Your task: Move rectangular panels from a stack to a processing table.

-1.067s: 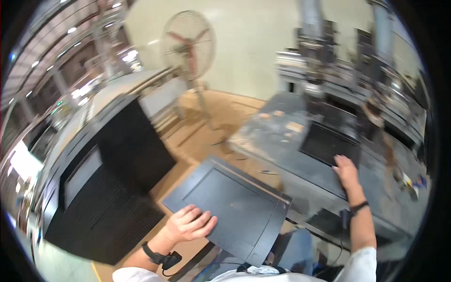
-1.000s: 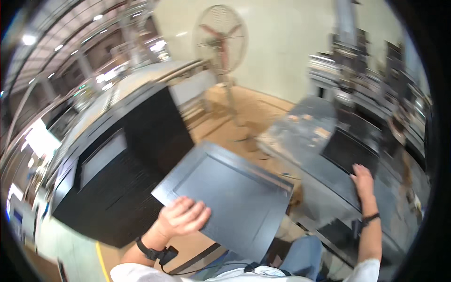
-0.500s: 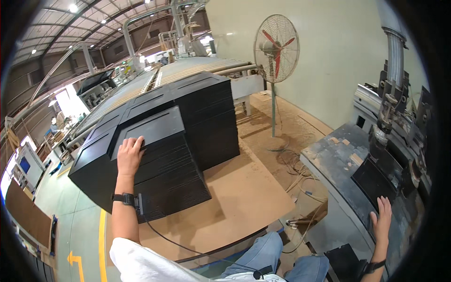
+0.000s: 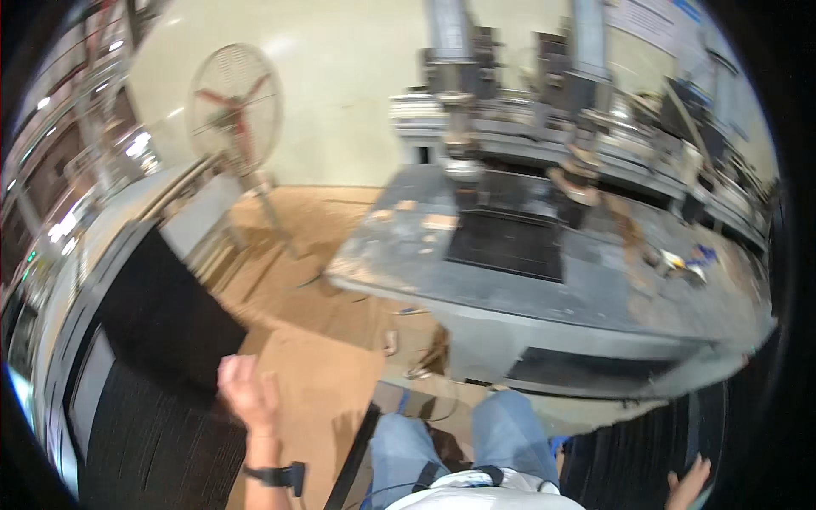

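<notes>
My left hand (image 4: 248,393) is in the air beside the left stack of black panels (image 4: 161,297). It is blurred, but the thumb stands apart from the fingers and nothing shows in it. Low on the right, my right hand (image 4: 690,484) is by another stack of black panels (image 4: 633,455), thumb and fingers apart. Whether it touches that stack I cannot tell. Ahead of me a single black panel (image 4: 506,245) lies flat on the grey machine table (image 4: 399,285), under the machine's heads (image 4: 463,161).
A fan with red blades (image 4: 236,115) stands at the back left. Wood dust covers the floor (image 4: 289,208) near it. A brown board (image 4: 319,374) lies beside the left stack. Scraps (image 4: 438,223) and small coloured items (image 4: 684,265) are on the machine table.
My view has swung right, bringing the machine table to the middle. My left hand has come off the top of the left stack. My right hand has left the machine table's edge.
</notes>
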Demonstrator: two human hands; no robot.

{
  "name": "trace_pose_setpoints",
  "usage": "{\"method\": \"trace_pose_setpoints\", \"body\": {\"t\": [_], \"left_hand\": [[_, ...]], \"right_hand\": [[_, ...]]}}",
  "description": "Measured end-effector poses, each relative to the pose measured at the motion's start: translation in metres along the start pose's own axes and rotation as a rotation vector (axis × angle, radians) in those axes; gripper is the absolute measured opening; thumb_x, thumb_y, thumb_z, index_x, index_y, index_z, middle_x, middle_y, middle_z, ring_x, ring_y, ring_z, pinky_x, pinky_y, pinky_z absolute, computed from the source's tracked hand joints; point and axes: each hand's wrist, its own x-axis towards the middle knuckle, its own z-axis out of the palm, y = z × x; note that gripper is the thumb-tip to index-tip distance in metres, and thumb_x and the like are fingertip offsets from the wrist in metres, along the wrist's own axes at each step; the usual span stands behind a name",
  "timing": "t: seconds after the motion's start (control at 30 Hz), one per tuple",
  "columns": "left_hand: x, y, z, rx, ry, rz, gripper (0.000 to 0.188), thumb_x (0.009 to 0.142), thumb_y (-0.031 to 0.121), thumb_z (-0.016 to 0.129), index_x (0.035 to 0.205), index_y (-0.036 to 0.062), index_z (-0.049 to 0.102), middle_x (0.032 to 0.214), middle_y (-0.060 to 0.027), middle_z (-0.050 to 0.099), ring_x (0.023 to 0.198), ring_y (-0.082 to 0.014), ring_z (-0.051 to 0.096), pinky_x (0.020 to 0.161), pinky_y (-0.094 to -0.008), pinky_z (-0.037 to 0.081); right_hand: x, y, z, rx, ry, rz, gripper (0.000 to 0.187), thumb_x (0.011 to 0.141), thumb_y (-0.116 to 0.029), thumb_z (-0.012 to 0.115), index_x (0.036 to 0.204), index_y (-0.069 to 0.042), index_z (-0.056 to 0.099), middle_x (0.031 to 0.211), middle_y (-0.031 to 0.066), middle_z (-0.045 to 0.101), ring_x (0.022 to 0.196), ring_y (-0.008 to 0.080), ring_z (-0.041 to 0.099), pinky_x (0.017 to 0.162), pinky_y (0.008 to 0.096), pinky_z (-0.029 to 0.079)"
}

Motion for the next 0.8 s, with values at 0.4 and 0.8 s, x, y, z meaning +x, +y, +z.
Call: {"method": "trace_pose_setpoints", "body": {"t": [0.4, 0.8], "left_hand": [[0.103, 0.36, 0.252, -0.444, -0.726, 0.243, 0.078, 0.088, 0.066, 0.041, 0.142, 0.0102, 0.041, 0.146, -0.0111, 0.038, 0.139, -0.0316, 0.025, 0.113, -0.0573, 0.013], [0.02, 0.17, 0.053, -0.443, -0.269, 0.684, 0.038, 0.068, 0.012, 0.065, 0.106, 0.016, 0.066, 0.089, -0.0006, 0.057, 0.084, -0.0179, 0.056, 0.076, -0.032, 0.05]], "right_hand": [[-0.014, -0.18, -0.062, 0.458, 0.435, -0.934, 0.051, 0.056, 0.011, 0.055, 0.104, -0.001, 0.064, 0.098, 0.0167, 0.06, 0.098, 0.0358, 0.06, 0.086, 0.0413, 0.049], [0.047, -0.476, 0.085, 0.424, 0.299, -1.433, 0.049, 0.075, -0.023, 0.069, 0.12, -0.007, 0.056, 0.123, 0.0109, 0.059, 0.116, 0.0297, 0.054, 0.099, 0.0447, 0.043]]}}
